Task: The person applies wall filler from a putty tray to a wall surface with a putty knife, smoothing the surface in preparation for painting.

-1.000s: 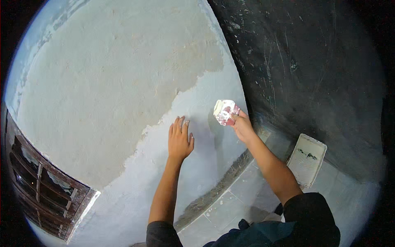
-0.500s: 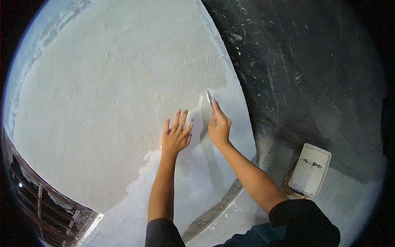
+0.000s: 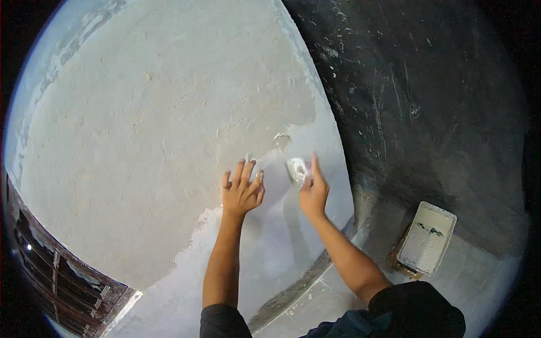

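The right hand point(image 3: 315, 194) clasps a white-smeared scraper point(image 3: 297, 169); to its left, the left hand point(image 3: 241, 192), fingers loosely parted, lies over the pale wall point(image 3: 141, 141), contact unclear.

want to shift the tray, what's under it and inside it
Under the tray, a brown thing juts out on the left; the rest is covered, so I can't name it. Inside show dark marks and pale ridges.

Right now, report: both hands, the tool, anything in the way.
Left hand open, against or just off the wall. Right hand holding white-smeared flat tool. Nothing seen blocking; ribbed tray off right, clear of hands.
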Tool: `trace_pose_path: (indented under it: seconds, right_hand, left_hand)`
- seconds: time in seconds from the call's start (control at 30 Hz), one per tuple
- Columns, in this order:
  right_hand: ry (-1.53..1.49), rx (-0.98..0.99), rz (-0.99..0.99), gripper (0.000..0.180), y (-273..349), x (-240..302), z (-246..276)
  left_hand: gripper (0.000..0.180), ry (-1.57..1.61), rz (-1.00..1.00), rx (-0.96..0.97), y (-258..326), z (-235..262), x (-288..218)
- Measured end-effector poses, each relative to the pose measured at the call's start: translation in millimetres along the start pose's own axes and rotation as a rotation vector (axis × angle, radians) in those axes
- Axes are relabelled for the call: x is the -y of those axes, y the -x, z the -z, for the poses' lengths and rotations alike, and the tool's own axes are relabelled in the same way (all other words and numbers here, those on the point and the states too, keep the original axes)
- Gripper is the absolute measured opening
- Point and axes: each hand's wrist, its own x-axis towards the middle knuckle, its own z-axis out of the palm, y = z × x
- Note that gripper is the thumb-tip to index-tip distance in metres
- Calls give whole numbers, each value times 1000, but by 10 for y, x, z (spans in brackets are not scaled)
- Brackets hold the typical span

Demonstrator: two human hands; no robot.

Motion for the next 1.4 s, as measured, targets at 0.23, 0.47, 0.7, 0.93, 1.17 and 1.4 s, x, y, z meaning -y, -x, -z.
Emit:
trace_pose_path:
  seconds: [0.23, 0.47, 0.7, 0.93, 1.17, 1.4]
  right_hand:
    - [-433, 37, -48, 55, -742, -151, -85]
    - [-28, 201, 565, 37, -1181, -253, -149]
    - [-81, 129, 514, 34, -1264, -254, -139]
    - [-6, -132, 408, 40, -1341, -372, -123]
    - [-1, -128, 298, 36, -1382, -322, -73]
    - [99, -189, 292, 39, -1464, -383, -95]
  left_hand:
    - [38, 0, 0, 69, -252, -189, -159]
    - [35, -123, -12, 90, -235, -333, -170]
    - [34, -94, -15, 166, -169, -347, -166]
    - [38, -121, -24, 171, -138, -320, -149]
    - [34, -105, -6, 150, -182, -291, -151]
    - [34, -92, -7, 101, -206, -298, -159]
